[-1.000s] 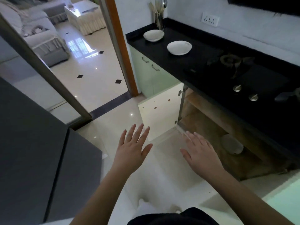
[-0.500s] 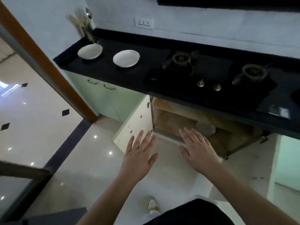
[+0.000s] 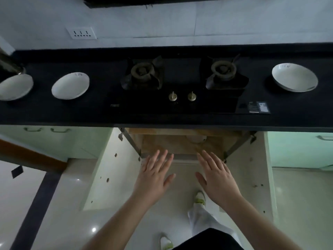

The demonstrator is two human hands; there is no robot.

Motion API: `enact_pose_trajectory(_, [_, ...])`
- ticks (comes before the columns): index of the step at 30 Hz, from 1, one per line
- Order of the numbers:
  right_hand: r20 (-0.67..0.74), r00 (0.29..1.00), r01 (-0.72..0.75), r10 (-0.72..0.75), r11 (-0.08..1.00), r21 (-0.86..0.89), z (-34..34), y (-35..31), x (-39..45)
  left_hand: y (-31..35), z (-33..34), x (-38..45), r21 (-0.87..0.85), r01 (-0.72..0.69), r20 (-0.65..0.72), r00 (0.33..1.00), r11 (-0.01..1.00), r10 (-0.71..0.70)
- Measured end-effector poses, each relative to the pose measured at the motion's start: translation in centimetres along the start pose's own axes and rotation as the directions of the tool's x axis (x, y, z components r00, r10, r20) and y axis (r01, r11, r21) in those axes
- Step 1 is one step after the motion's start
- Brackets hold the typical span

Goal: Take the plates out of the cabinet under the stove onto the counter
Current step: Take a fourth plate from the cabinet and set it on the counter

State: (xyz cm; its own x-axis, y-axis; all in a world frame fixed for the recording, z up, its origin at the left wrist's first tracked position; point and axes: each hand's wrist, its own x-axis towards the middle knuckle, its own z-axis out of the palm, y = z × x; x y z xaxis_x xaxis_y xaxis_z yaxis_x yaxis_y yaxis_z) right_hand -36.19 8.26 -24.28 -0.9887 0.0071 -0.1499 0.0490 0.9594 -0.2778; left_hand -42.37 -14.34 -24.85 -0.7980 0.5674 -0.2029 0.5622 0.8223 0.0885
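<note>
The cabinet under the two-burner stove stands with both doors swung wide. One white plate shows at the back of its wooden floor, half hidden by the counter edge. Three white plates rest on the black counter: one at the far left, a second beside it, a third right of the stove. My left hand and my right hand hover flat, fingers spread, before the cabinet opening, holding nothing.
The left door and the right door flank my hands. A metal utensil holder stands at the counter's far left. Pale green cabinet fronts lie to either side. My shoes stand on glossy floor tiles.
The view has swung right and squared up on the stove and cabinet. A third plate right of the stove has come into view. Both hands stay flat and empty.
</note>
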Motion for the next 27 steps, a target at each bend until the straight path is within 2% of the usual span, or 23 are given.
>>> enact_pose_trajectory(10, [0.072,0.996,0.052,-0.049,0.998,-0.035,3.2,5.8,8.1,0.8,2.9,11.7,0.002,-0.041,0.038,0.998,0.999,0.041])
enact_pose_trajectory(20, [0.155,0.985,-0.071,0.073,0.997,-0.017,15.1,9.1,13.4,-2.7,14.9,18.8,0.039,-0.128,0.062,0.99,0.991,0.126])
enact_pose_trajectory(27, [0.105,0.988,-0.113,0.111,0.994,0.009,24.1,12.3,20.4,-4.6,25.1,24.1,0.009,-0.123,0.029,0.992,0.992,0.123])
